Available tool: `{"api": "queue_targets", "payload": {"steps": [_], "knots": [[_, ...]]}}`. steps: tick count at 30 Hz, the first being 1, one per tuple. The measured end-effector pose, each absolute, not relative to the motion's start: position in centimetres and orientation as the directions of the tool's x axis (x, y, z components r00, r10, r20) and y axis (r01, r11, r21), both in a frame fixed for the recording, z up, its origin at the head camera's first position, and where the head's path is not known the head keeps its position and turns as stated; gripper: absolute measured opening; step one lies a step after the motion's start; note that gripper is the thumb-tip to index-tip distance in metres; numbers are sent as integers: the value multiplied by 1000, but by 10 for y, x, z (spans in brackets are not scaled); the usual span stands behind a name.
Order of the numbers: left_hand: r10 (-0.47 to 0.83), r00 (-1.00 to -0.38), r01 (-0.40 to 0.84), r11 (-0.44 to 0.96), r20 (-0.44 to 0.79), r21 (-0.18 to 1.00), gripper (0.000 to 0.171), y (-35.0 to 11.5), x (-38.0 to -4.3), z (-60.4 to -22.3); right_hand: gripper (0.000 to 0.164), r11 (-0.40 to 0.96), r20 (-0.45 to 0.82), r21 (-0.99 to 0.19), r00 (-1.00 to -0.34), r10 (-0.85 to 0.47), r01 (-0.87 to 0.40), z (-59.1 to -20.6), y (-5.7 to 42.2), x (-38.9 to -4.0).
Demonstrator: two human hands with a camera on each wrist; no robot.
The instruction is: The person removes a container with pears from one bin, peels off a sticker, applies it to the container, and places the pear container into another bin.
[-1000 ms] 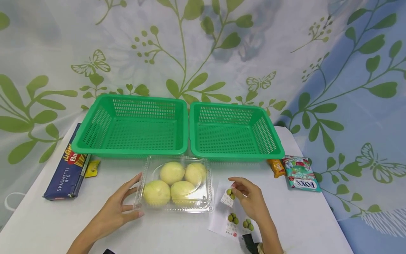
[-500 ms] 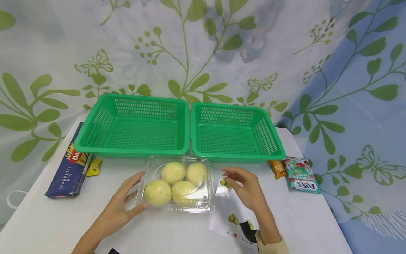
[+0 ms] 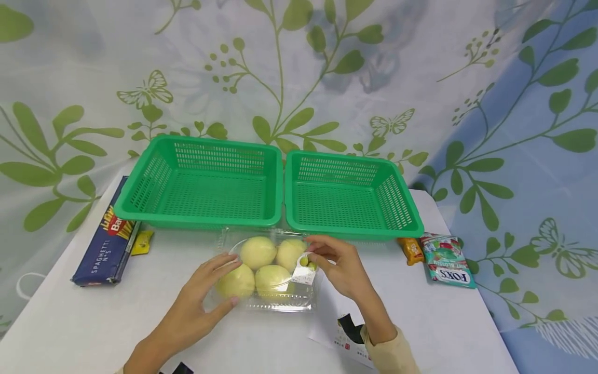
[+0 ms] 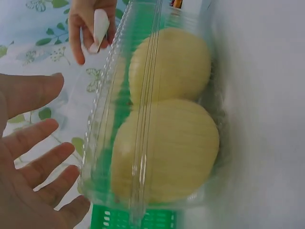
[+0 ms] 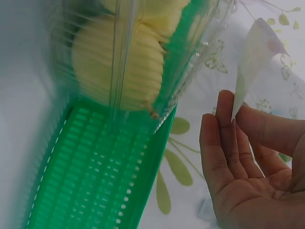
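A clear plastic clamshell box (image 3: 280, 306) holding several pale yellow round fruits (image 3: 258, 253) lies on the white table in the head view. My right hand (image 3: 345, 267) pinches a small white sticker (image 3: 303, 272) printed with green fruit, over the right part of the lid. In the right wrist view the sticker (image 5: 255, 57) stands up from thumb and fingertip, apart from the box. My left hand (image 3: 198, 296) is at the box's left side, fingers spread and relaxed; the left wrist view shows nothing in it. A sticker sheet (image 3: 327, 330) lies under my right forearm, partly hidden.
Two green baskets stand behind the box, a larger left one (image 3: 196, 222) and a smaller right one (image 3: 355, 232). At left lie a blue spaghetti box (image 3: 105, 249) and a yellow packet (image 3: 142, 242); at right, an orange packet (image 3: 411, 251) and a FOX'S bag (image 3: 447, 259).
My right hand has lifted the sticker away from the sheet and moved it left over the lid. My left hand has shifted right and now overlaps the box's left edge.
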State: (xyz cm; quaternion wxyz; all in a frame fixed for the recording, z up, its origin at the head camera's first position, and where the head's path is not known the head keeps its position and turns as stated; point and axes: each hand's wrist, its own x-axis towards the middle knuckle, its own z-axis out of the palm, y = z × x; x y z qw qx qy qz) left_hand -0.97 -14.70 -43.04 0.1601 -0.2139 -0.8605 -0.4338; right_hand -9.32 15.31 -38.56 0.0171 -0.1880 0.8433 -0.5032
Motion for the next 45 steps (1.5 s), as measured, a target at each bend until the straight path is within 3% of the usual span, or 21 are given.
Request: {"api": "queue_targets", "payload": {"steps": [3, 10, 15, 21, 29, 45], "knots": [[287, -832, 549, 547, 475, 632, 73, -139, -10, -430, 35, 416, 160, -854, -920, -358, -311, -384, 144, -96], [373, -837, 548, 567, 402, 615, 71, -123, -11, -432, 32, 415, 142, -850, -899, -415, -326, -385, 128, -104], [414, -782, 622, 554, 465, 553, 76, -117, -13, -432, 28, 415, 142, -844, -887, -440, -341, -385, 118, -110], [424, -750, 653, 601, 508, 461, 78, -109, -13, -438, 24, 387, 107, -867, -875, -472, -314, -384, 105, -116], [448, -736, 652, 669, 507, 357, 69, -107, -16, -438, 24, 409, 79, -858, -867, -493, -311, -382, 95, -123], [445, -733, 639, 709, 513, 297, 73, -104, -18, -443, 24, 459, 48, -832, -864, -502, -313, -384, 88, -133]]}}
